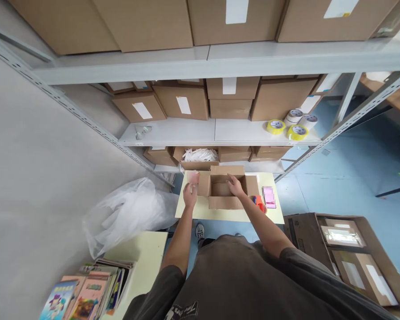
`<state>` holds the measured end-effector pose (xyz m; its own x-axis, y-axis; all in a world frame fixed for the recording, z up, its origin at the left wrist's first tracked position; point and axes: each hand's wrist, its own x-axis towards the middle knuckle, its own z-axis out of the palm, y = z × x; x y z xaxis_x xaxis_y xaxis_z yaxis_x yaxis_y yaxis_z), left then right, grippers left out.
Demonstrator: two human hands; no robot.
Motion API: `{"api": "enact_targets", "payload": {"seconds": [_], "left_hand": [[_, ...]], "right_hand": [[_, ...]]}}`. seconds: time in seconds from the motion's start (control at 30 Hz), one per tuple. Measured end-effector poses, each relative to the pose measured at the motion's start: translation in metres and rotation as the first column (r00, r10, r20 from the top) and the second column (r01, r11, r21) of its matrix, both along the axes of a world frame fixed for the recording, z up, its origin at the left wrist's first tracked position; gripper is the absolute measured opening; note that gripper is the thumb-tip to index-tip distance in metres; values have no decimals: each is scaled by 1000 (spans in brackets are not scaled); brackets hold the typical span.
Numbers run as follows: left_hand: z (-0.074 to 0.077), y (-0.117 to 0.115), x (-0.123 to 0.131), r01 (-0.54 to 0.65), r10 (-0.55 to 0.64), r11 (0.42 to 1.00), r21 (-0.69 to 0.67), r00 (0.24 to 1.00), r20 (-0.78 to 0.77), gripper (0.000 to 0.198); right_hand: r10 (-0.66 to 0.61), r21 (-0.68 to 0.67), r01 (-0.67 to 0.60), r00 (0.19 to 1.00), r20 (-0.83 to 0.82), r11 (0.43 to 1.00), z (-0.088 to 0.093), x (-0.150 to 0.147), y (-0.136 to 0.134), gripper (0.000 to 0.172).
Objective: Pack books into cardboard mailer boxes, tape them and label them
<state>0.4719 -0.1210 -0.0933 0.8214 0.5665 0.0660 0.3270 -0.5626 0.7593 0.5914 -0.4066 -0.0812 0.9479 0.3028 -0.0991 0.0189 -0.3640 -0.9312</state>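
Observation:
An open cardboard box (225,202) stands on a small pale yellow table (220,215) in front of me, flaps spread. My left hand (190,194) is at the box's left flap, fingers closed on a small pinkish item (194,177) held above the table. My right hand (235,185) reaches over the box's opening with its fingers spread downward and nothing visible in them. An orange tape dispenser (260,203) lies just right of the box, and a pink pad (269,196) lies beyond it.
Grey metal shelving (216,131) behind the table holds labelled cardboard boxes and tape rolls (292,125). A clear plastic bag (130,212) sits at the left. Stacked books (90,291) lie on a second table at lower left. A large open carton (346,251) rests on the blue floor at right.

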Motion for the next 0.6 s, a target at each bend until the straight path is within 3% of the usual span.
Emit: {"api": "enact_targets", "payload": {"seconds": [0.17, 0.4, 0.5, 0.6], "left_hand": [[-2, 54, 17, -62, 45, 986, -155, 993, -112, 48], [-30, 116, 45, -15, -70, 959, -283, 956, -286, 53], [-43, 137, 59, 17, -135, 941, -337, 934, -330, 54], [-54, 152, 73, 9, -161, 916, -400, 924, -348, 57]], "right_hand": [[-69, 35, 72, 995, -71, 997, -1, -4, 58, 59], [0, 97, 11, 994, -109, 995, -2, -3, 182, 64], [31, 44, -26, 992, -125, 999, -13, 5, 234, 65], [6, -62, -14, 991, -133, 998, -35, 17, 267, 67]]}}
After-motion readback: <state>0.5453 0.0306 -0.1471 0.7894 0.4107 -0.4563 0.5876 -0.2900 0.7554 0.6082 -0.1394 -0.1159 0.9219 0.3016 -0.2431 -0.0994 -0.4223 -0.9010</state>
